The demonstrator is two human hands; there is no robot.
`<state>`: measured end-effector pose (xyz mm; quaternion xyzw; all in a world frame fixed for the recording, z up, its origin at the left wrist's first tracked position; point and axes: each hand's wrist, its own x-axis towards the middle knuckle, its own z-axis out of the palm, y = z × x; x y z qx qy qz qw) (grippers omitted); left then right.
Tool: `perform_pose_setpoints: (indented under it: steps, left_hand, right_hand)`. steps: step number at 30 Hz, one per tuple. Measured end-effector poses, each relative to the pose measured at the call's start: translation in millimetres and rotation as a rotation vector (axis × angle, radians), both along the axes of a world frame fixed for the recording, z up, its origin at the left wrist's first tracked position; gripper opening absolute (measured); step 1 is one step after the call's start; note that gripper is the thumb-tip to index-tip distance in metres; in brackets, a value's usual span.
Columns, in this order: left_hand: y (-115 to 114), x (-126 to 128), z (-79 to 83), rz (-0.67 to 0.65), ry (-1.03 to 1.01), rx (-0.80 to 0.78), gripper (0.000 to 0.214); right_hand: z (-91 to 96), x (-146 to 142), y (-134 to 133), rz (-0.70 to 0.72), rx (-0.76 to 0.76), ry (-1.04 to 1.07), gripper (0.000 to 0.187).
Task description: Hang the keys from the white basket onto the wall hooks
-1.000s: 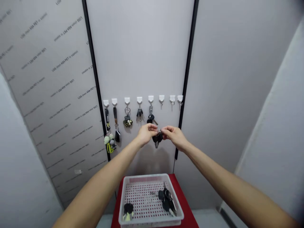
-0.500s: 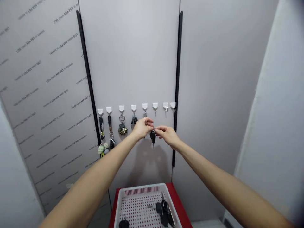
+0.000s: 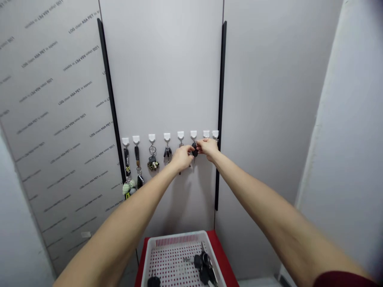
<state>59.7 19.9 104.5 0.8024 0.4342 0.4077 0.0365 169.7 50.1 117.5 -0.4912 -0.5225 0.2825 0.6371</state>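
Note:
A small set of black-headed keys (image 3: 194, 150) is up at a white wall hook (image 3: 193, 134), third from the right end of the row. My right hand (image 3: 208, 148) pinches the top of the keys just under this hook. Whether their ring is over the hook is hidden by the fingers. From the left, my left hand (image 3: 182, 158) has its curled fingertips against the same keys. Behind my left hand, another key set on the neighbouring hook (image 3: 180, 135) is mostly covered.
Key bunches (image 3: 153, 161) and a strap with a key fob (image 3: 137, 157) hang on hooks to the left. Below, a white perforated basket (image 3: 145, 261) on a red surface (image 3: 223, 261) holds more black keys (image 3: 205, 265). Black vertical strips (image 3: 110, 91) flank the panel.
Both hands have raised the keys from below the row of hooks to just under one hook. My right hand moved up; the view shifted slightly.

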Motion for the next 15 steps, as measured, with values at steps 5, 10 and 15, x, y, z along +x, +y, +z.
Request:
perform_pose_setpoints:
  steps: [5, 10, 15]
  left_hand:
    - [-6.9, -11.0, -30.4, -0.001, 0.016, -0.125, 0.026]
    - [-17.8, -23.1, -110.9, -0.054, -0.032, -0.355, 0.025]
    - [-44.3, -25.8, -220.8, -0.066, -0.004, -0.623, 0.026]
  right_hand:
    - [-18.3, 5.4, 9.4, -0.069, -0.015, -0.081, 0.008]
    - [-74.7, 17.7, -10.7, -0.177, 0.185, -0.410, 0.025]
    - [-183.7, 20.8, -65.3, 0.390, -0.122, -1.002, 0.021]
